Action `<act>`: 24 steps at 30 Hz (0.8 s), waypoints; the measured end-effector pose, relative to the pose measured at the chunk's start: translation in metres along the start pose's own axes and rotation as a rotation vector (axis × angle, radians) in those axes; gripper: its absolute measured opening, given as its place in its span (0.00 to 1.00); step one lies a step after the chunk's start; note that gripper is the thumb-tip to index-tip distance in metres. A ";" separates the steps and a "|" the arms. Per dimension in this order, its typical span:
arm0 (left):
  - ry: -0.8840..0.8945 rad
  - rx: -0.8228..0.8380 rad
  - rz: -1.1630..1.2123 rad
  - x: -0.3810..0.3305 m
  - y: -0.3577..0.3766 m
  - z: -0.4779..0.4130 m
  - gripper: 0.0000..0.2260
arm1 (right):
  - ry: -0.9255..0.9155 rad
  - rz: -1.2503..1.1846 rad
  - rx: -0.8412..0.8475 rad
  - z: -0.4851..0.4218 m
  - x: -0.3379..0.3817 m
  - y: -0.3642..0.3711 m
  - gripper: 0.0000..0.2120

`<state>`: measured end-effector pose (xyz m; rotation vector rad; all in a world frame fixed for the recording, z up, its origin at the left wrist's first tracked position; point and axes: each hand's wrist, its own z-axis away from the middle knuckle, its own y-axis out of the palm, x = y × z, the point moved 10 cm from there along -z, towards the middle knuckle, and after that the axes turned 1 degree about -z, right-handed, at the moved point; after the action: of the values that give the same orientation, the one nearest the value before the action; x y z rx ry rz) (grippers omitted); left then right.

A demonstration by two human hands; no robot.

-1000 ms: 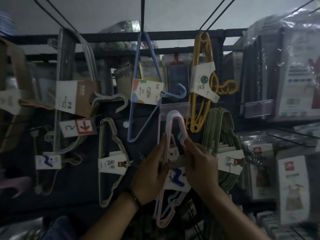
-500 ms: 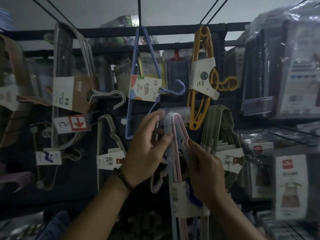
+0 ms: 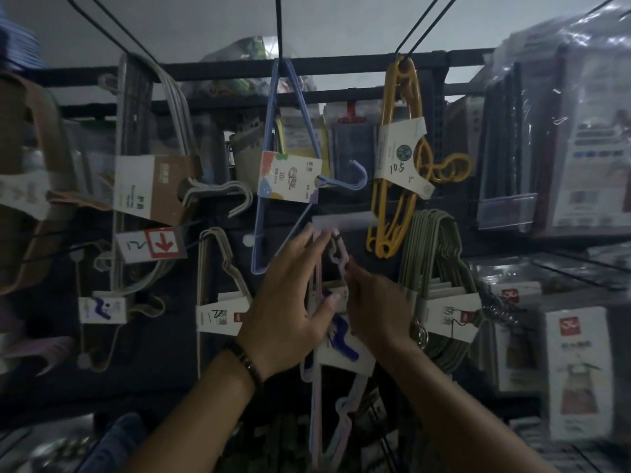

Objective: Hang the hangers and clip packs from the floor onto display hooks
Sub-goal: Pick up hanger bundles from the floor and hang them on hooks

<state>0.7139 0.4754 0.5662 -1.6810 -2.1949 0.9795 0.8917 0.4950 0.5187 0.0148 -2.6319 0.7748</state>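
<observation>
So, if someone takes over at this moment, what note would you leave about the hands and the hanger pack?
Left hand: open, straight fingers against the pastel hanger pack.
Right hand: pinches the pack's upper end, just below the display hook's clear tag strip.
Done: the pack is up at that strip; whether it hangs there, I cannot tell.
To do: seat it, let go, then any packs left on the floor, not in view here.

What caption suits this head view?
Right hand pinches, left hand steadies a pastel hanger pack near blue hangers and yellow hangers.
</observation>
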 end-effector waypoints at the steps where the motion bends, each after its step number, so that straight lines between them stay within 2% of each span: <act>1: -0.022 0.009 -0.006 0.004 0.002 0.003 0.37 | -0.015 0.007 0.015 -0.008 0.002 0.007 0.15; 3: -0.070 0.044 -0.015 0.013 0.010 0.009 0.36 | -0.021 0.012 0.045 -0.024 0.003 0.022 0.14; 7: -0.185 0.116 -0.044 0.037 0.026 0.029 0.31 | -0.002 0.056 0.140 -0.047 -0.009 0.059 0.19; 10: -0.290 0.161 -0.060 0.059 0.039 0.056 0.24 | 0.071 -0.091 0.216 -0.045 -0.024 0.081 0.22; 12: -0.358 0.187 -0.081 0.077 0.046 0.077 0.19 | 0.072 -0.189 0.214 -0.034 -0.023 0.088 0.23; 14: -0.460 0.192 -0.063 0.097 0.048 0.102 0.15 | 0.067 -0.255 0.184 -0.017 -0.018 0.091 0.28; 16: -0.564 0.157 -0.040 0.113 0.046 0.135 0.11 | 0.047 -0.328 0.100 0.005 -0.010 0.086 0.35; 17: -0.613 0.142 -0.049 0.117 0.043 0.153 0.09 | 0.003 -0.343 0.038 0.016 -0.003 0.080 0.35; 19: -0.725 0.176 -0.080 0.124 0.040 0.196 0.07 | -0.092 -0.349 -0.064 0.044 0.017 0.068 0.27; 20: -0.787 0.216 -0.088 0.124 0.039 0.220 0.07 | -0.118 -0.374 -0.057 0.061 0.029 0.068 0.22; 22: -0.931 0.293 -0.096 0.124 0.033 0.277 0.09 | -0.161 -0.476 0.079 0.102 0.062 0.077 0.15; 24: -1.081 0.325 -0.122 0.117 0.020 0.341 0.06 | -0.250 -0.606 0.307 0.153 0.108 0.089 0.08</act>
<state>0.5092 0.4570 0.2700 -0.9001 -2.3722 2.4349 0.7250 0.5008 0.3959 0.9966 -2.4710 0.9789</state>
